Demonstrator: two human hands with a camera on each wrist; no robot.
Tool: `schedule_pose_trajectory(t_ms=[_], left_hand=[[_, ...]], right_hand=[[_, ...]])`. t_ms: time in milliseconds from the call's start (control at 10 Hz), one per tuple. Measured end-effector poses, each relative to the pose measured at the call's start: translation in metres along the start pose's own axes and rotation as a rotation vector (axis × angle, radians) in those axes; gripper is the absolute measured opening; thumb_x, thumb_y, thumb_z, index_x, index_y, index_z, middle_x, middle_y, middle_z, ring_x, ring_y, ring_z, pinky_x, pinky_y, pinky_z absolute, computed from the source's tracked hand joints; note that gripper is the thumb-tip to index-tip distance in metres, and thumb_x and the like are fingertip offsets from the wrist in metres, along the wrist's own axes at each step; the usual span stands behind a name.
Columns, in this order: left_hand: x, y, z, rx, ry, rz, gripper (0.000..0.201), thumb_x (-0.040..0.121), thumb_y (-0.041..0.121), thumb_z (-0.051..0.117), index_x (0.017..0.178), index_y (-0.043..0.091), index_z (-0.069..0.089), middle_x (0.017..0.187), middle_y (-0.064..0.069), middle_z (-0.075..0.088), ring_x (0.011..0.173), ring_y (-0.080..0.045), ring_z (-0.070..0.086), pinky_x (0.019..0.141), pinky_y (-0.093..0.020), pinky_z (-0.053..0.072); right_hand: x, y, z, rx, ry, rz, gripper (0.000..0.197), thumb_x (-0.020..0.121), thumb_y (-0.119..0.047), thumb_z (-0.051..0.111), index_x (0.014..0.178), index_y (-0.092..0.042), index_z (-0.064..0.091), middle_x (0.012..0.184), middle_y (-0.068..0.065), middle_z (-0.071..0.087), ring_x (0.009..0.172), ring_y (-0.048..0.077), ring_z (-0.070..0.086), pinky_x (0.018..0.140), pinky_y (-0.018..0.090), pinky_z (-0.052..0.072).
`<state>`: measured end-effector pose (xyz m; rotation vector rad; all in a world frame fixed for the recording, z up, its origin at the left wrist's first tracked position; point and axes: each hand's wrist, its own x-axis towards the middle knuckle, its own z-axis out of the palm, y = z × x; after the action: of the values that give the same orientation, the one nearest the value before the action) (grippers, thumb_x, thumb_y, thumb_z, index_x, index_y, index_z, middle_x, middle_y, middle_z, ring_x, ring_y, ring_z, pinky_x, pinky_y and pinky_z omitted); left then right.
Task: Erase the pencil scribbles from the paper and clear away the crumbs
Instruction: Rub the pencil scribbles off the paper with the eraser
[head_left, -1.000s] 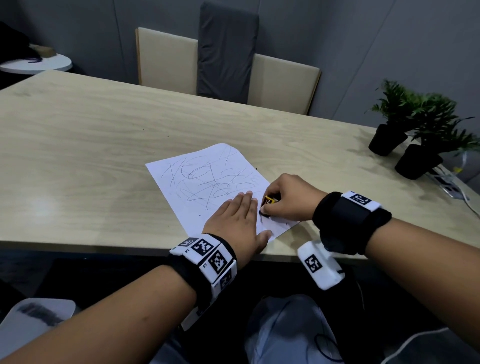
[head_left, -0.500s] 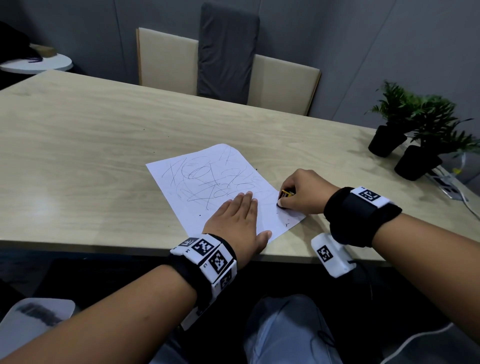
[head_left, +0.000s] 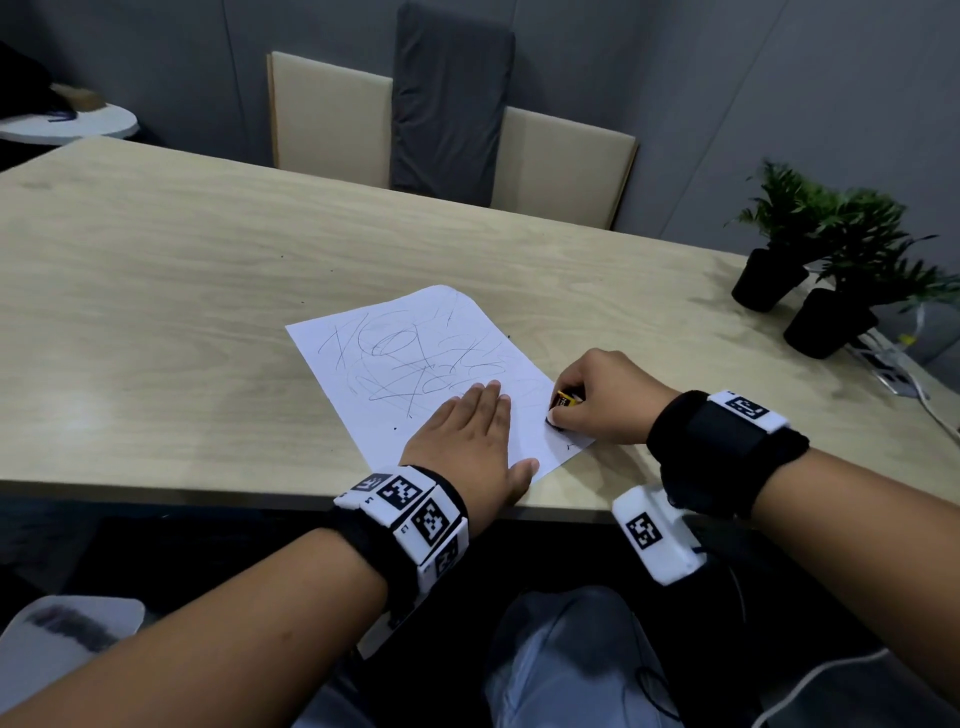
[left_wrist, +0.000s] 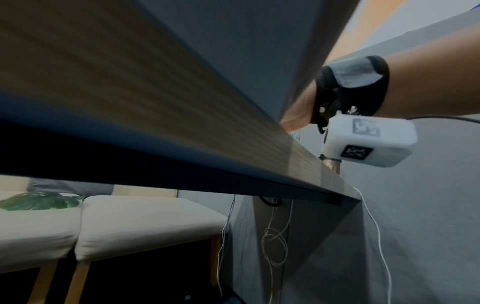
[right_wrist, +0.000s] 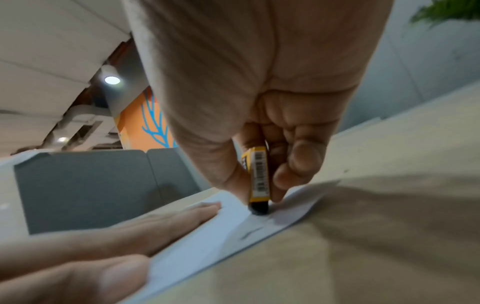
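Note:
A white sheet of paper (head_left: 415, 374) covered in pencil scribbles lies on the wooden table (head_left: 156, 291) near its front edge. My left hand (head_left: 467, 431) lies flat on the paper's near part, fingers straight, pressing it down; it shows again in the right wrist view (right_wrist: 109, 236). My right hand (head_left: 597, 397) pinches a dark eraser in a yellow sleeve (right_wrist: 258, 181) between thumb and fingers. The eraser's dark tip touches the paper (right_wrist: 207, 232) near its right corner. A short pencil mark (right_wrist: 250, 233) and a few dark specks lie on the sheet.
Two potted plants (head_left: 831, 260) stand at the table's right end beside a white cable (head_left: 930, 410). Beige and grey chairs (head_left: 447, 119) stand behind the table. The left wrist view looks under the table edge (left_wrist: 233, 164) at seat cushions (left_wrist: 103, 226) and hanging cables.
My right hand slid the eraser right along the paper's near edge, then slightly back toward me. The left hand has stayed flat on the sheet.

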<state>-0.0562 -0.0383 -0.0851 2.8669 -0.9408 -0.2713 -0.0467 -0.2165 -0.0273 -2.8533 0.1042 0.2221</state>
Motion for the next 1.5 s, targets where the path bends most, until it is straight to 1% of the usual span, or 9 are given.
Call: schedule_pose_trajectory(t_ms=[300,400,500,700,800,1000,1100,1300,1500], left_hand=[[0.000,0.000,0.001,0.006,0.001,-0.002,0.075,0.101,0.054,0.017,0.155,0.009,-0.006,0.163,-0.005,-0.015,0.150,-0.015,-0.014,0.120,-0.032,-0.007],[0.000,-0.001,0.002,0.002,0.000,0.004,0.074,0.101,0.054,0.018,0.155,0.009,-0.006,0.163,-0.005,-0.015,0.150,-0.015,-0.014,0.120,-0.032,-0.008],[0.000,-0.001,0.002,0.001,0.003,0.006,0.074,0.101,0.054,0.018,0.155,0.009,-0.006,0.163,-0.005,-0.015,0.150,-0.015,-0.013,0.119,-0.032,-0.008],[0.000,0.000,0.001,0.003,0.001,0.006,0.074,0.101,0.054,0.018,0.155,0.009,-0.006,0.163,-0.005,-0.015,0.150,-0.015,-0.013,0.120,-0.032,-0.008],[0.000,-0.001,0.001,-0.002,0.001,0.010,0.074,0.101,0.054,0.017,0.155,0.009,-0.007,0.163,-0.005,-0.015,0.150,-0.015,-0.013,0.119,-0.032,-0.008],[0.000,-0.001,0.000,-0.003,0.003,0.011,0.074,0.101,0.053,0.018,0.155,0.009,-0.006,0.163,-0.005,-0.014,0.150,-0.016,-0.013,0.120,-0.032,-0.007],[-0.001,0.000,0.000,-0.005,0.003,0.013,0.074,0.101,0.053,0.019,0.155,0.009,-0.006,0.163,-0.005,-0.014,0.150,-0.016,-0.012,0.120,-0.032,-0.007],[-0.001,-0.001,0.000,0.005,0.003,0.012,0.074,0.101,0.053,0.019,0.155,0.009,-0.006,0.163,-0.006,-0.014,0.150,-0.017,-0.012,0.120,-0.032,-0.007],[0.000,0.000,0.000,0.006,-0.003,0.010,0.074,0.101,0.053,0.018,0.155,0.009,-0.007,0.163,-0.006,-0.014,0.150,-0.016,-0.013,0.120,-0.032,-0.007]], right_hand=[[-0.003,-0.005,0.002,0.039,0.032,0.038,0.016,0.075,-0.017,0.064,0.075,-0.004,0.072,0.058,0.001,0.056,0.052,0.013,0.046,0.045,0.020,0.035],[-0.008,0.001,0.000,0.057,0.009,0.122,0.018,0.073,-0.017,0.065,0.072,0.000,0.071,0.054,0.001,0.056,0.048,0.013,0.045,0.044,0.019,0.033],[-0.006,0.004,-0.005,0.053,0.020,0.177,0.023,0.071,-0.016,0.065,0.074,0.006,0.067,0.056,0.004,0.050,0.053,0.018,0.041,0.049,0.024,0.032],[-0.011,-0.005,0.005,0.153,0.009,0.143,0.017,0.073,-0.013,0.065,0.072,0.003,0.069,0.053,0.005,0.059,0.041,0.011,0.049,0.044,0.019,0.038],[-0.014,0.005,-0.003,0.097,-0.016,0.192,0.017,0.071,-0.014,0.065,0.072,0.002,0.071,0.056,0.006,0.059,0.047,0.017,0.048,0.048,0.024,0.040],[-0.016,-0.002,0.004,0.074,-0.013,0.054,0.019,0.072,-0.017,0.067,0.076,0.001,0.070,0.059,0.006,0.051,0.053,0.014,0.040,0.050,0.024,0.033],[-0.017,0.002,0.005,0.046,-0.017,0.054,0.017,0.072,-0.018,0.067,0.076,-0.002,0.072,0.064,0.011,0.061,0.055,0.014,0.045,0.052,0.024,0.035],[-0.004,0.005,-0.008,0.013,0.055,0.079,0.015,0.075,-0.017,0.065,0.076,-0.004,0.073,0.065,0.004,0.061,0.059,0.015,0.048,0.053,0.024,0.037],[0.002,-0.006,-0.001,0.037,-0.013,0.029,0.012,0.077,-0.019,0.066,0.078,-0.010,0.073,0.067,0.002,0.064,0.059,0.012,0.053,0.051,0.021,0.041]])
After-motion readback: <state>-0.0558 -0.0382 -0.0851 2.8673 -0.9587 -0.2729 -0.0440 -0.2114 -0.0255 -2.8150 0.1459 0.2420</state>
